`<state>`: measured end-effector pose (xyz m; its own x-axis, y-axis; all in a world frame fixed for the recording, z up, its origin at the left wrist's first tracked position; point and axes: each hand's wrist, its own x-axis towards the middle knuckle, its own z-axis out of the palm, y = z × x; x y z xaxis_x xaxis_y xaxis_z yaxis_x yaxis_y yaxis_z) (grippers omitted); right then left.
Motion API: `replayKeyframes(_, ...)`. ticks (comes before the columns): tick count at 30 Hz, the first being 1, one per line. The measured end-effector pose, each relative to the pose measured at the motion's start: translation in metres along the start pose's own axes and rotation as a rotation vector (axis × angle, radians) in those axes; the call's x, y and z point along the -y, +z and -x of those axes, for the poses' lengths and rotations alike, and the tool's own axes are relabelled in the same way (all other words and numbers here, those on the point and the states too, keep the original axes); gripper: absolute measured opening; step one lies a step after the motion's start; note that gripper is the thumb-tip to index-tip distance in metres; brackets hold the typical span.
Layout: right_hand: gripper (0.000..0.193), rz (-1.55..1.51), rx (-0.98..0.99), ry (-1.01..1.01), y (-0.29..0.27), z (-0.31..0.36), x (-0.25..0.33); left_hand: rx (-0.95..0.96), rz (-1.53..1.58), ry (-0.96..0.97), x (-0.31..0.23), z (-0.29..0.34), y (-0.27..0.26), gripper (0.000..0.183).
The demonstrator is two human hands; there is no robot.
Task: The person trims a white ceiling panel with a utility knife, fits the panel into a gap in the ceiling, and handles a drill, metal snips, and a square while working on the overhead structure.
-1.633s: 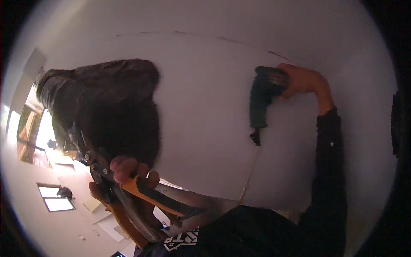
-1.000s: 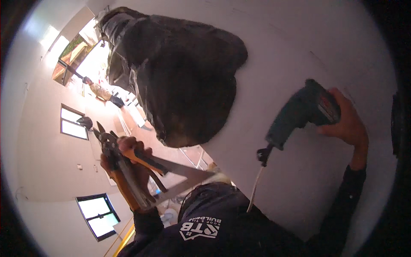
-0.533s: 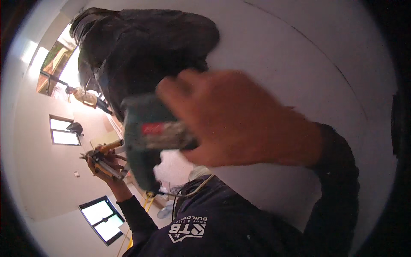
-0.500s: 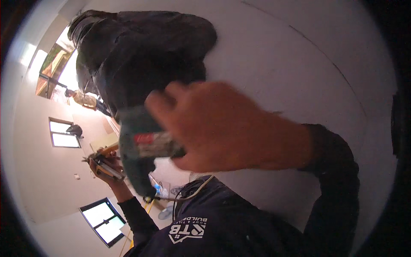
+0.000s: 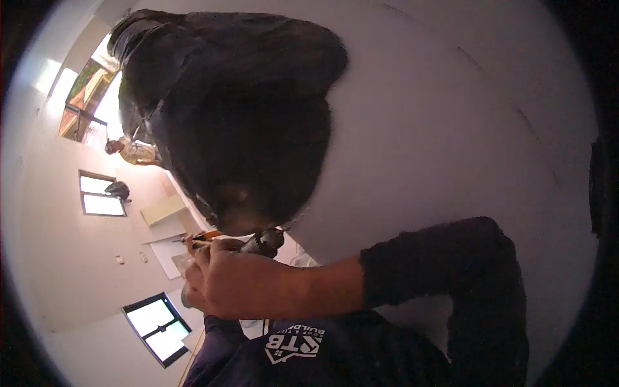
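Observation:
My right hand [image 5: 238, 277] is closed around a power drill, now in front of my torso. The drill's dark chuck [image 5: 265, 242] sticks out beyond my knuckles, and part of its green body [image 5: 185, 297] shows past my fingers. Most of the drill is hidden by the hand. Behind it, only a few fingers of my left hand [image 5: 189, 244] show, closed by a slim orange-handled tool [image 5: 207, 236]; the tool's far end is too small to make out. Above both hands looms a large, bulky black shape [image 5: 238, 116] with a creased, slightly shiny surface.
A broad grey-white surface [image 5: 412, 142] fills the right side. At the left are a pale wall [image 5: 51, 245], two windows with dark frames, and a pale board [image 5: 162, 210]. Another person [image 5: 137, 152] stands at the far left near a bright opening.
My right hand has come down and to the left with the drill, which has turned so its chuck points right. My left hand is now mostly covered behind it.

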<state>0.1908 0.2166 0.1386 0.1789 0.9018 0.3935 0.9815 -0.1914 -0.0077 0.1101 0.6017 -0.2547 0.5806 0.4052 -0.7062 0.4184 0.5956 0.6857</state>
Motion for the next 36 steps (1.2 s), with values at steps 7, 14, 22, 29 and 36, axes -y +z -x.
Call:
replayKeyframes(7, 0.022, -0.310, -0.103, -0.212, 0.061, -0.024, 0.014, -0.017, -0.006, -0.014, -0.001, -0.017, -0.014, 0.037)
replayKeyframes(14, 0.023, -0.256, -0.148, -0.377, 0.107, -0.031, 0.013, -0.009, 0.009, 0.026, 0.001, -0.023, -0.029, 0.038)
replayKeyframes(22, 0.027, -0.148, -0.104, -0.347, 0.163, -0.027, -0.003, 0.051, 0.005, 0.119, 0.034, -0.046, -0.027, 0.038)
replayKeyframes(29, 0.023, -0.088, -0.094, -0.304, 0.197, -0.019, 0.010, -0.021, -0.064, -0.176, 0.041, -0.082, -0.042, 0.033)
replayKeyframes(36, 0.013, -0.033, -0.023, -0.300, 0.210, -0.018, 0.028, -0.056, -0.181, -0.163, 0.039, -0.116, -0.051, 0.035)
